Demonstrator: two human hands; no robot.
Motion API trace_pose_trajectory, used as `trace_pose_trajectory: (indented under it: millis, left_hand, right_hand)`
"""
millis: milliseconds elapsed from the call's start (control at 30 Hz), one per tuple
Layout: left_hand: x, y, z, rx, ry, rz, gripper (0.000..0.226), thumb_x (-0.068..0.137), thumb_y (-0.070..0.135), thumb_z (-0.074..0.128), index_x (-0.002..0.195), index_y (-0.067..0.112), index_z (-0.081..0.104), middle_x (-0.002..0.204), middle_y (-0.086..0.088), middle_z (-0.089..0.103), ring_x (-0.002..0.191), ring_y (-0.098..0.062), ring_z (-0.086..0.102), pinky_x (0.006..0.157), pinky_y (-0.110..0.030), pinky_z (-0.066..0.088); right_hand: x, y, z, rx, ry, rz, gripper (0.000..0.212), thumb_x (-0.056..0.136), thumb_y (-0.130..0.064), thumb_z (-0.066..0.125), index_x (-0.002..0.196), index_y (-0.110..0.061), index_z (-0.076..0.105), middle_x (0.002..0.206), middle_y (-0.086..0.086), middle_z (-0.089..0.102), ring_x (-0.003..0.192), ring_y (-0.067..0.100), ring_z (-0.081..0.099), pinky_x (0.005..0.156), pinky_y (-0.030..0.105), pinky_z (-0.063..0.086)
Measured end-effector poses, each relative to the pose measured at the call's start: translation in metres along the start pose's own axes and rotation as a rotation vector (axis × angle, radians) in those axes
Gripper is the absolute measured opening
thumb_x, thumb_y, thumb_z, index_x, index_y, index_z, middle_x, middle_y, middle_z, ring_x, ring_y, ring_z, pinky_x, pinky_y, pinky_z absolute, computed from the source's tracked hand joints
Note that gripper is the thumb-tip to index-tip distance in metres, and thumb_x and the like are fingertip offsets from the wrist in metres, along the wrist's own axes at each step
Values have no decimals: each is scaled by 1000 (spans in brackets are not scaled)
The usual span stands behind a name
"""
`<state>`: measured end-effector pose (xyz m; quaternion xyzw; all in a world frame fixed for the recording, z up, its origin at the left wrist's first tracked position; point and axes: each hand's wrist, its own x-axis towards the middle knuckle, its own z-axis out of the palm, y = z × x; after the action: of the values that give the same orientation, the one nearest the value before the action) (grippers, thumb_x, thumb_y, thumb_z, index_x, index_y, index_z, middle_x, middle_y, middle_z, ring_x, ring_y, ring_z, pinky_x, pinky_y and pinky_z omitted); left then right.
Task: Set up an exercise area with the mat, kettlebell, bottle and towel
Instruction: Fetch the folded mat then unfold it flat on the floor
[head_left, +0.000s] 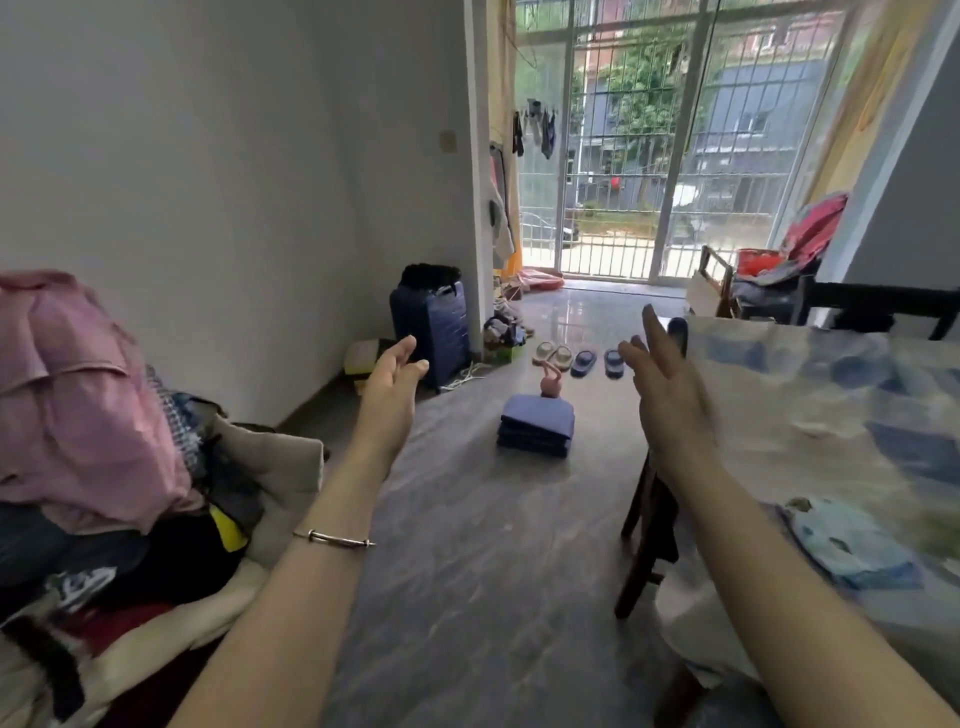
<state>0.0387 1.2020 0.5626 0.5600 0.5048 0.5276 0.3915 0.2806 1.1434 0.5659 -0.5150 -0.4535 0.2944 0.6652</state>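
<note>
A folded blue mat (537, 425) lies on the grey floor in the middle of the room. Right behind it stands a small pink kettlebell (549, 381). A dark bottle (678, 335) stands at the near-left edge of the table, partly hidden by my right hand. A light blue folded towel (852, 545) lies on the tablecloth at the right. My left hand (392, 387) is raised, open and empty, left of the mat. Also raised, open and empty is my right hand (667, 387), to the right of the mat, in front of the bottle.
A pile of clothes (88, 415) fills the left foreground. A dark blue suitcase (432, 325) stands against the wall. Two pairs of slippers (576, 359) lie beyond the kettlebell. The table (831, 405) with wooden chairs is on the right. Barred glass doors are at the back.
</note>
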Motion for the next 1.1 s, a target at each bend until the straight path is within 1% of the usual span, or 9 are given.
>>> trace_pose_trajectory:
  millis: [133,267,367,467,600,667,733,867,1100]
  left_hand:
    - [141,-35,34,-13,-44,-10,43,98,23,43,141,21,41,146,3,44,134,-14,39,103,-26,31]
    - [282,-51,72,3,-109,-11,43,99,23,43,141,21,42,146,4,43,133,-12,39,100,-24,29]
    - [363,-64,99,0,-161,-21,44,98,24,43,142,22,41,147,7,42,123,-4,38,99,-23,27]
    - [458,-93,133,7,-192,-34,44,99,24,42,143,22,40,148,8,41,121,-2,36,100,-23,27]
    - [570,-135,177,13,-200,-57,44,99,24,41,143,20,39,148,6,41,125,-4,35,100,-23,27]
    - [628,-158,205,20,-211,-97,44,99,24,41,143,19,39,148,4,41,122,-4,36,98,-23,27]
    - [681,-178,230,22,-238,-107,45,99,22,41,143,17,39,147,2,42,120,-4,37,98,-22,28]
    - [784,-223,279,16,-287,-179,46,97,20,44,142,16,40,144,2,45,123,-8,41,102,-24,30]
    - [938,-348,368,23,-370,-346,45,95,19,46,139,15,44,142,0,47,130,-16,44,114,-38,32]
  right_hand:
    - [113,50,47,-1,60,46,55,95,-25,54,145,-36,35,150,1,40,123,2,45,99,27,31]
    - [233,84,88,-37,115,83,54,96,-27,53,145,-38,34,147,-1,42,95,-21,49,95,26,30]
    - [312,113,106,-70,124,88,54,95,-28,53,145,-38,33,150,0,40,122,2,43,97,28,28]
    - [401,159,126,-36,144,110,55,95,-27,53,145,-37,33,151,-1,38,135,10,36,97,28,28]
    - [511,222,147,-42,164,135,54,95,-27,54,145,-36,34,149,0,41,130,8,41,95,25,31]
    - [572,254,157,-62,174,165,55,95,-24,55,145,-33,36,134,-4,52,109,-9,51,88,16,35]
    - [624,281,164,-104,171,175,54,95,-23,54,145,-31,36,122,-10,54,96,-13,54,84,12,37]
    - [720,341,175,-176,150,208,54,93,-28,55,144,-35,36,151,-8,37,136,8,36,109,32,31]
    - [849,484,181,-261,171,329,52,93,-24,58,142,-26,41,148,-8,39,132,8,38,110,34,35]
